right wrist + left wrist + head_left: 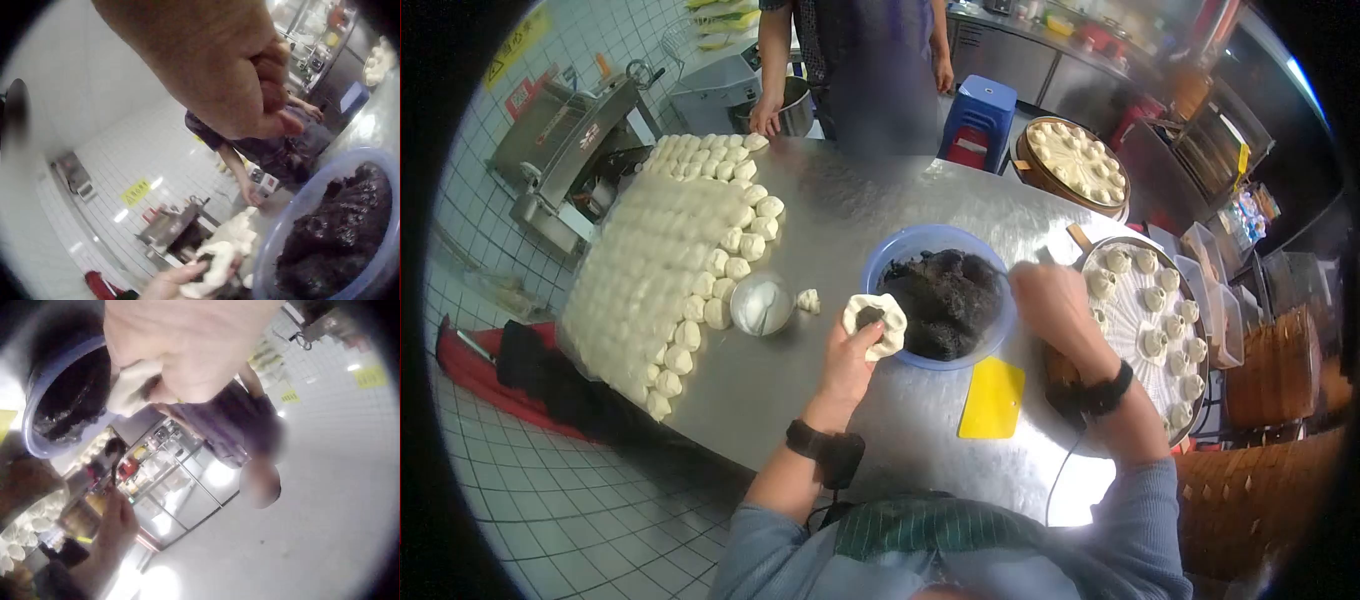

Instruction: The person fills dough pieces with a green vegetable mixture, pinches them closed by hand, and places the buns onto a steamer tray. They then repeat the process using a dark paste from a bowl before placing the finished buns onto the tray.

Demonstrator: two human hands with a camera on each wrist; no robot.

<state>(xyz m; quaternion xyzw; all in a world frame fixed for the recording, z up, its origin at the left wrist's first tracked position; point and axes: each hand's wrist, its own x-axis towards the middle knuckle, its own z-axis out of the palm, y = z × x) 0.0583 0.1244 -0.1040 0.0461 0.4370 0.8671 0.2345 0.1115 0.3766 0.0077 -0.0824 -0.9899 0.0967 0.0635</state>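
Observation:
My left hand (847,362) holds a round of white dough (887,342), its thumb on the dark filling in the hollow. The blue bowl (884,345) of dark filling (945,300) is just right of it. Over the bowl's right rim is my right hand (1052,300), fingers curled. The left wrist view shows that hand (117,515) gripping a thin tool (115,467) with a dark, curved upper end; its exact shape is unclear. In the right wrist view the curled fingers (272,78) hide the tool.
Dough pieces (685,335), many under plastic, cover the table's left side. A metal bowl (762,305) and small dough lump (808,300) sit nearer. A yellow scraper (992,400) lies below the blue bowl. Steamers of buns (1140,330) stand right. Another person (860,80) stands across the table.

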